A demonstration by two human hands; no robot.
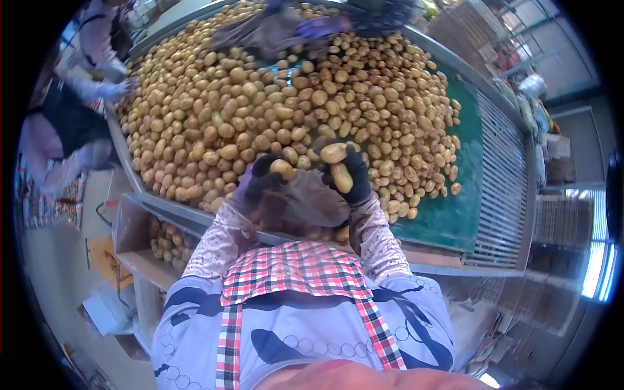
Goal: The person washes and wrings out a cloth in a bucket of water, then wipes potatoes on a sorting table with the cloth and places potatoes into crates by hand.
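Observation:
My left hand (265, 177), in a dark glove, is closed around a potato (282, 169) just above the near edge of the sorting table. To its right my right hand (353, 177), also dark-gloved, grips two potatoes, a rounder upper one (333, 153) and a longer lower one (341, 177). A brown cloth (312, 198) lies between and below my hands. The heap of potatoes (221, 123) spreads around and beyond both hands.
A metal rim (172, 214) borders the table. Green belt (448, 224) and a slatted metal grid (500, 195) are on the right. A box of potatoes (170, 244) stands below left. Co-workers' gloved hands (322, 27) (120, 88) reach in from the far side and left.

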